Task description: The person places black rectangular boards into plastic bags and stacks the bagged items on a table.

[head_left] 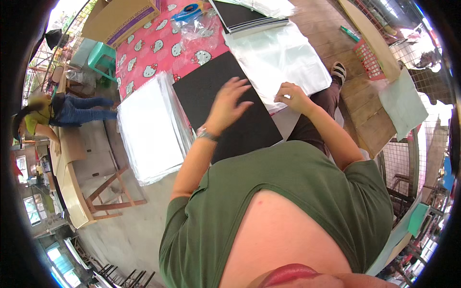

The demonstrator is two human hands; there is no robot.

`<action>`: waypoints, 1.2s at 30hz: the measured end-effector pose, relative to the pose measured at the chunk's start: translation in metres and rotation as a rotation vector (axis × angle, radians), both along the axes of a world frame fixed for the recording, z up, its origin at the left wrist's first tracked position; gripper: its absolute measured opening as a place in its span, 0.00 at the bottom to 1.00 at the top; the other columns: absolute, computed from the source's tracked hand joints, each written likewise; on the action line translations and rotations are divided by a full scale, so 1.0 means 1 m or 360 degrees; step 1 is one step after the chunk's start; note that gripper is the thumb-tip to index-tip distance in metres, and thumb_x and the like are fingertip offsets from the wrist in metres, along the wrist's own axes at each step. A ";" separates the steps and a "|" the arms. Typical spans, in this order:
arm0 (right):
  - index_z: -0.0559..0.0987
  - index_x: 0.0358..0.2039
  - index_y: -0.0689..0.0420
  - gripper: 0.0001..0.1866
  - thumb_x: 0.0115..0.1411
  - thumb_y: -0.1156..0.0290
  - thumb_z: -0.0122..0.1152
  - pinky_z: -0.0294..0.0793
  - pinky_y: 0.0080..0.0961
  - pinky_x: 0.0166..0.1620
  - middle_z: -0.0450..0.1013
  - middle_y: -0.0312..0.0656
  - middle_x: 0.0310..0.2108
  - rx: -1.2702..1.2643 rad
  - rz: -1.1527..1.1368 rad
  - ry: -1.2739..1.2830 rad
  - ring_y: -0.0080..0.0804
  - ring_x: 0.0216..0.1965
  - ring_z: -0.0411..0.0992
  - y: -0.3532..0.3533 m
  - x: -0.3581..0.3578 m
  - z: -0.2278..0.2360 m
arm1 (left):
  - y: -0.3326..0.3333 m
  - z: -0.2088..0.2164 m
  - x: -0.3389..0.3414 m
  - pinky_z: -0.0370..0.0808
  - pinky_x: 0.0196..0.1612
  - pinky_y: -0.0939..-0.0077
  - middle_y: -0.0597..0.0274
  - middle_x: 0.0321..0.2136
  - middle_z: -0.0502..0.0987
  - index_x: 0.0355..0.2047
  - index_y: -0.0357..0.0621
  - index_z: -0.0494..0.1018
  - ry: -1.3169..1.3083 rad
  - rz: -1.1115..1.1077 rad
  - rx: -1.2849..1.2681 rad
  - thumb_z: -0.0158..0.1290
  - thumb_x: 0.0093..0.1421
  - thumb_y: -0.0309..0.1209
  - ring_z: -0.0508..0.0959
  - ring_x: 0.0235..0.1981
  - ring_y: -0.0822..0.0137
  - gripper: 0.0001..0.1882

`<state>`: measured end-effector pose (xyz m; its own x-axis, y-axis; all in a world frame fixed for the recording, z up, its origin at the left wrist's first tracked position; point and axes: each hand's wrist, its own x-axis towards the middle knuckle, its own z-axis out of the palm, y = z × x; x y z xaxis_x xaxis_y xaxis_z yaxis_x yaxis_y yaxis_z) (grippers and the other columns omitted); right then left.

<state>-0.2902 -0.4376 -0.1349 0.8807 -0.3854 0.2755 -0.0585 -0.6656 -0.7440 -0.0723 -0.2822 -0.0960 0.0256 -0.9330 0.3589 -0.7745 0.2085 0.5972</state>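
Note:
A flat black sheet or board (192,89) lies on the table right in front of me. My left hand (229,103) is over it, fingers apart, holding nothing; whether it touches the black surface I cannot tell. My right hand (294,97) is at the near edge of a stack of clear plastic sleeves (283,57), to the right of the black sheet. Its fingers are curled together, and anything pinched in them is too thin to make out. Left of the black sheet lies a pile of white sheets in clear plastic (151,129).
A pink patterned cloth (144,55) covers the table. At the back are a cardboard box (120,21), a blue tape dispenser (188,13) and black-and-white stacked sheets (240,17). A red basket (369,60) stands right. Another person (72,110) is beyond the table's left side, near a green stool (102,57).

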 end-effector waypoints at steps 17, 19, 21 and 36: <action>0.72 0.28 0.61 0.02 0.56 0.77 0.53 0.67 0.24 0.27 0.69 0.44 0.23 0.0017 -0.0444 -0.0460 0.34 0.21 0.70 0.072 0.019 0.123 | 0.003 0.075 -0.068 0.65 0.29 0.85 0.69 0.21 0.66 0.18 0.42 0.62 0.1664 -0.0115 -0.0117 0.53 0.50 0.16 0.67 0.23 0.78 0.12; 0.72 0.27 0.61 0.03 0.56 0.76 0.54 0.68 0.24 0.27 0.70 0.43 0.21 -0.0001 -0.0432 -0.0405 0.33 0.21 0.71 0.061 0.041 0.129 | 0.006 0.075 -0.054 0.64 0.27 0.86 0.72 0.21 0.65 0.17 0.45 0.58 0.1919 0.0088 -0.0027 0.53 0.51 0.16 0.66 0.23 0.80 0.16; 0.73 0.25 0.61 0.04 0.56 0.75 0.55 0.68 0.23 0.26 0.70 0.42 0.19 -0.0028 -0.0445 -0.0341 0.31 0.20 0.71 0.045 0.062 0.133 | 0.007 0.081 -0.041 0.63 0.28 0.87 0.73 0.20 0.66 0.21 0.43 0.65 0.2105 0.0183 0.0091 0.54 0.53 0.19 0.66 0.23 0.81 0.10; 0.72 0.34 0.56 0.07 0.59 0.67 0.53 0.65 0.14 0.33 0.69 0.31 0.26 0.2188 0.0361 -0.0223 0.13 0.29 0.65 0.061 0.102 0.130 | 0.049 0.079 0.017 0.63 0.27 0.88 0.74 0.22 0.71 0.29 0.39 0.72 0.1858 0.0061 0.0228 0.52 0.57 0.31 0.67 0.23 0.82 0.07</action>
<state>-0.1879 -0.3768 -0.0046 0.9563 -0.2702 -0.1118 0.0790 0.6069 -0.7908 -0.0548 -0.2335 -0.0169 0.2985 -0.9544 -0.0090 0.2534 0.0702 0.9648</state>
